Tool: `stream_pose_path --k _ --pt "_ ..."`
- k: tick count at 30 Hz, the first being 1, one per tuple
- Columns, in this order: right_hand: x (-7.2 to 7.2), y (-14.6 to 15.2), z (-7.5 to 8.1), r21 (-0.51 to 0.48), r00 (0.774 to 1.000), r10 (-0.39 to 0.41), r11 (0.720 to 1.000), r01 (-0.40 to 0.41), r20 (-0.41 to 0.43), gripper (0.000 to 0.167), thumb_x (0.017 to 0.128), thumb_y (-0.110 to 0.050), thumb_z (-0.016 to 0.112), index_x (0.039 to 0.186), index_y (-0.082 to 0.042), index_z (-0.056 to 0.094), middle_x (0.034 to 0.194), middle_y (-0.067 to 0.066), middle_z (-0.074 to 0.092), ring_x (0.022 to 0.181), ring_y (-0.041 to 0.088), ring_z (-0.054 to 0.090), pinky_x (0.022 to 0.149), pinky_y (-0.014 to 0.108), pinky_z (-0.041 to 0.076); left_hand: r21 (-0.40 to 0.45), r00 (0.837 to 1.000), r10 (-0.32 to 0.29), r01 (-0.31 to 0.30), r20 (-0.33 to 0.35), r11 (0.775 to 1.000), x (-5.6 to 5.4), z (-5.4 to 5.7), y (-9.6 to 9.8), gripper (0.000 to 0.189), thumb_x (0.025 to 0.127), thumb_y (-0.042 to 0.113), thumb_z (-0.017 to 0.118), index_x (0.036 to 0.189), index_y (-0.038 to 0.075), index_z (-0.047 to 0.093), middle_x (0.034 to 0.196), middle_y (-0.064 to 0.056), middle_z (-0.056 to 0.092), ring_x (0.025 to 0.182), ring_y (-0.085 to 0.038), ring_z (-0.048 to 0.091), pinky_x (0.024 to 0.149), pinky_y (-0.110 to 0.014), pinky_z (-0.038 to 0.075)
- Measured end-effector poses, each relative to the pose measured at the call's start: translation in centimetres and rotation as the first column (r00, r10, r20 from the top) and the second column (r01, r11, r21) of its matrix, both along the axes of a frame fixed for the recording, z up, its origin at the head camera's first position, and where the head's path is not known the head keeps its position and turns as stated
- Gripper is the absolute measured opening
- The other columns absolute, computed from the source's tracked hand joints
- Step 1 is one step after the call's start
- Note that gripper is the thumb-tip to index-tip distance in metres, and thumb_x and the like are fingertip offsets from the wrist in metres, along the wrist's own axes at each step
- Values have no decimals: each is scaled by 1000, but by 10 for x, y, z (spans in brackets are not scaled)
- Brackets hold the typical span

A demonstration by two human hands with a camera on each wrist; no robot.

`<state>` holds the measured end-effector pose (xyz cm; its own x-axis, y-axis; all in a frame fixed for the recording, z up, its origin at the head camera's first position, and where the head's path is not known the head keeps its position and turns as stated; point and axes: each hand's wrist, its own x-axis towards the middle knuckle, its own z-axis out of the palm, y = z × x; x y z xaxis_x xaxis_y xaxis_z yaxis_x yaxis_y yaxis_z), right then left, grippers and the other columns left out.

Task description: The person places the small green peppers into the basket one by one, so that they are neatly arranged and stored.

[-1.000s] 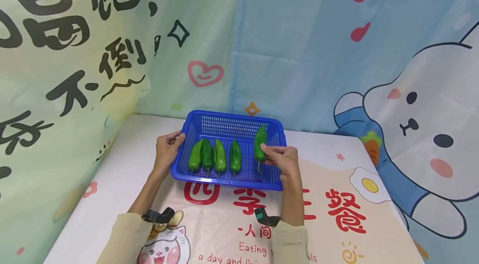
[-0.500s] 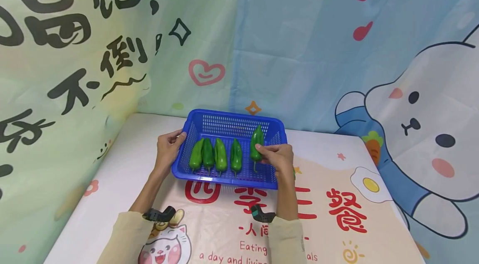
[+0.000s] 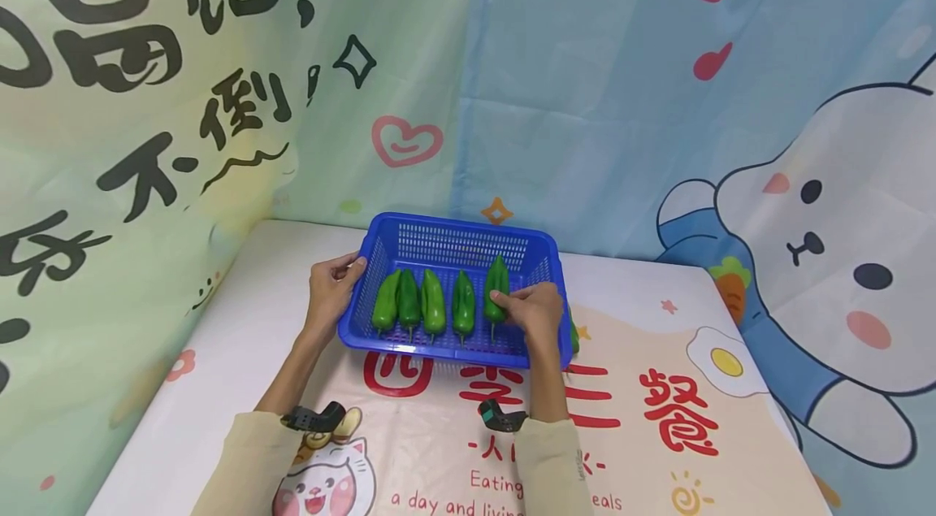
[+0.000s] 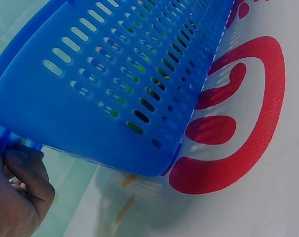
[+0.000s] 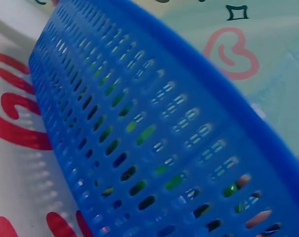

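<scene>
A blue plastic basket (image 3: 468, 354) with slotted walls stands on the table. Four would be exceeded, so several green peppers, one of them a light green pepper (image 3: 434, 305), lie inside in a row, stems toward the near side. My left hand (image 3: 332, 288) grips the basket's left rim between thumb and fingers; the left wrist view shows the fingers curled at the rim. Inside the basket at the right, my right hand (image 3: 535, 310) pinches a green pepper (image 3: 496, 288) by its side, upright in line with the row. The right wrist view shows mostly the basket's near wall, with fingertips glimpsed through its slots.
Beyond the basket's right wall, a bit of another green pepper (image 3: 574, 337) shows on the printed tablecloth (image 3: 643, 435). A printed curtain (image 3: 570, 93) hangs close behind the table. Both wrists wear dark camera bands.
My right hand has carried its pepper leftward and lower, toward the row in the basket. My left hand keeps its grip on the rim. A green pepper outside the basket has come into sight.
</scene>
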<state>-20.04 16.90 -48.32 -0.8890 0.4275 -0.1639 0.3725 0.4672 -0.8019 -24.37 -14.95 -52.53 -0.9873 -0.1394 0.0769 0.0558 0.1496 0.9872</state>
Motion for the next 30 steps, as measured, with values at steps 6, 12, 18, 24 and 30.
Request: stream_pose_path --k 6,12,18,24,30 --pt "-7 -3 -6 139 999 -1 990 -6 51 38 85 -24 96 94 10 82 92 26 81 96 38 73 96 55 60 -4 1000 -1 1 -6 1000 0 1 0 40 110 18 66 140 -9 68 115 -37 74 73 3 67 65 -13 58" --pt "-12 -8 -5 145 997 7 989 -18 78 49 85 -16 96 113 14 70 108 30 73 99 37 64 96 56 60 -10 1000 1 -1 -2 1000 0 1 -1 41 111 20 66 141 -8 68 115 -37 74 73 3 66 65 -12 57" --pt "-14 -17 -3 205 991 62 975 -86 119 71 86 -12 94 140 16 57 129 34 68 123 46 65 112 59 56 -19 1000 6 -6 -3 1000 0 0 -1 40 110 19 67 140 -8 69 112 -35 75 72 3 66 64 -13 57" --pt "-13 -25 0 233 988 115 963 -138 106 67 84 -8 94 136 17 59 126 33 69 119 46 66 107 59 58 -28 1000 13 -14 -6 1000 -1 0 0 40 110 19 67 139 -8 69 111 -34 76 72 3 65 65 -13 56" --pt "-32 -22 -25 264 985 132 952 -158 114 74 78 -12 99 134 16 60 126 33 69 125 52 65 111 64 54 -37 1000 13 -13 -5 999 0 0 0 40 110 19 67 139 -8 69 109 -33 76 72 2 65 64 -13 56"
